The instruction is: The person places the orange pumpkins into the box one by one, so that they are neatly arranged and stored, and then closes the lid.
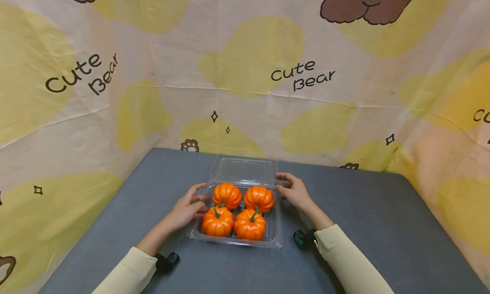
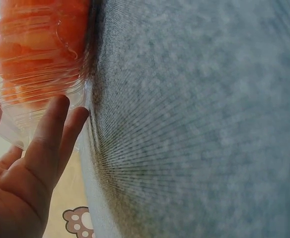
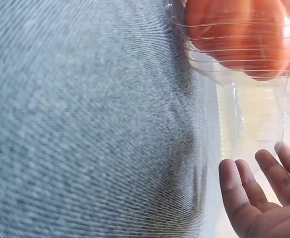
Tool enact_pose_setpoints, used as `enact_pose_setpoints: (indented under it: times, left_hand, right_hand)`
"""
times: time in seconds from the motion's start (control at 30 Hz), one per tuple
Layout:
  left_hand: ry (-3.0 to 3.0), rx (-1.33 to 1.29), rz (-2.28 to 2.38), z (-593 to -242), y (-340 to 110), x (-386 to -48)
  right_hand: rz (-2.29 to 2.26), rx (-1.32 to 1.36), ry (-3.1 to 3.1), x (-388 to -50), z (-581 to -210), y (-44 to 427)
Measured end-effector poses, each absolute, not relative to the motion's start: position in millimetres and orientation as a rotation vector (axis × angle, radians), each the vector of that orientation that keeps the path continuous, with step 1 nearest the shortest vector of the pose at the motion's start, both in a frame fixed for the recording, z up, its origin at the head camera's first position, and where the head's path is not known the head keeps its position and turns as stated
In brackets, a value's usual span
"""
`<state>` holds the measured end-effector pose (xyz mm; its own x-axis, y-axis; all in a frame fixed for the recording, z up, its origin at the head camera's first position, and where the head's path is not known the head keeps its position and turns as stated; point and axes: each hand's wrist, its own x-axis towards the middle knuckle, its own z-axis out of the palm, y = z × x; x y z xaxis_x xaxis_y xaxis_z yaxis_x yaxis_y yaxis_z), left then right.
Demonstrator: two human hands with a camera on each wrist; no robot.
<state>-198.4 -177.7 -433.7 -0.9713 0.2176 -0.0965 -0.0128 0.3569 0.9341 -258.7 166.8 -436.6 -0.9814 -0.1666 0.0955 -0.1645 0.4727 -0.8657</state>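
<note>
Several small orange toy pumpkins with green stems sit in two rows in a clear plastic clamshell box. Its transparent lid is folded back, away from the person. My left hand is at the box's left side, with fairly straight fingers touching the ribbed wall in the left wrist view. At the far right corner, near the hinge, is my right hand. Its fingers are spread and extended in the right wrist view; whether the fingertips touch the plastic, I cannot tell.
A grey cloth-covered table carries the box. Behind and beside it hangs a cream and yellow curtain printed with bears and lettering. A black band with a camera is on the left wrist, and another camera is on the right.
</note>
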Motion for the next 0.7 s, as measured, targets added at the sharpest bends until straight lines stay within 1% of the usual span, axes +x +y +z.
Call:
enact_pose_setpoints:
  times: [0.3, 0.7]
  left_hand:
    - [2.431, 0.180, 1.686, -433.4, -177.0, -197.2]
    - [2.444, 0.132, 1.698, -430.9, -172.9, -196.6]
  right_hand:
    - [-1.551, -0.306, 2.745, -257.2, -430.6, 167.5]
    - [-1.717, -0.309, 2.726, -257.1, -425.2, 165.2]
